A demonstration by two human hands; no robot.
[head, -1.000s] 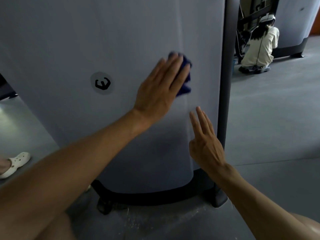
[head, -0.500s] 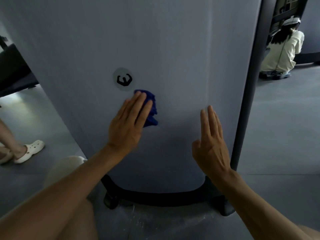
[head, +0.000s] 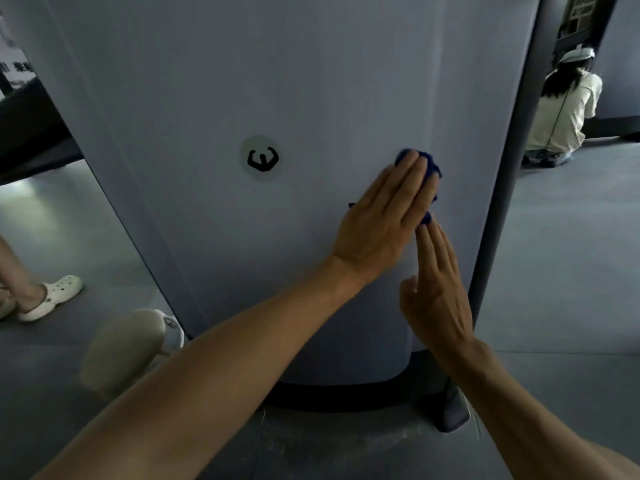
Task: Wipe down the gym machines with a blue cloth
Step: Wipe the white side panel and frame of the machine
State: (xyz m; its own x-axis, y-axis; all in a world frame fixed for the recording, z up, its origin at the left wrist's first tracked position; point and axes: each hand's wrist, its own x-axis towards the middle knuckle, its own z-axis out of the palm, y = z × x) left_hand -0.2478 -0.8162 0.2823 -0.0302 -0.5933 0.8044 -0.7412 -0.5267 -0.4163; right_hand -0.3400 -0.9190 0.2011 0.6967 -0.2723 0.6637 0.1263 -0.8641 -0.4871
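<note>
The blue cloth lies bunched against the pale grey panel of the gym machine, under the straight fingers of the left hand, which presses it flat to the surface; only its top and right edges peek out past the fingertips. Just below and to the right of that hand, the right hand rests flat on the same panel with its fingers straight and together, their tips touching the cloth's lower edge, holding nothing. Left of the left hand sits a round logo sticker. Right of both hands runs the machine's dark upright post. Beyond it, well apart, a person in light clothes crouches on the grey floor.
</note>
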